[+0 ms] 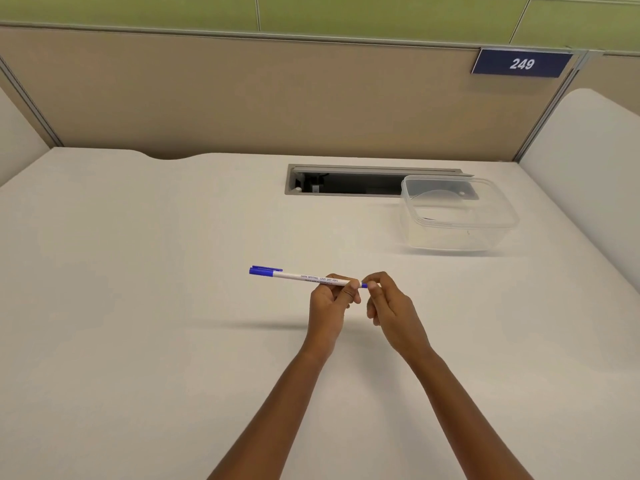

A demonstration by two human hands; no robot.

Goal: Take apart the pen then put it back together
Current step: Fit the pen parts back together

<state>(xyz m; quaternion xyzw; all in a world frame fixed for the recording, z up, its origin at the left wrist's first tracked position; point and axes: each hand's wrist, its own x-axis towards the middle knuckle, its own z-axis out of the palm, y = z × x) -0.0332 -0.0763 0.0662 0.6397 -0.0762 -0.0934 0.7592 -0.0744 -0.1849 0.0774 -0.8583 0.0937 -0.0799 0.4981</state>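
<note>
In the head view, your left hand (330, 299) grips the pen (304, 277) by its white barrel, holding it above the tabletop (138, 306). Your right hand (388, 306) pinches the small blue end piece (364, 285) just beside your left fingers. The blue cap (265, 270) sits on the far end, well to the left of your left hand. The pen looks whole, so I judge that taking it apart has barely begun. Your fingers hide the joint, so you cannot tell whether the end piece has loosened.
</note>
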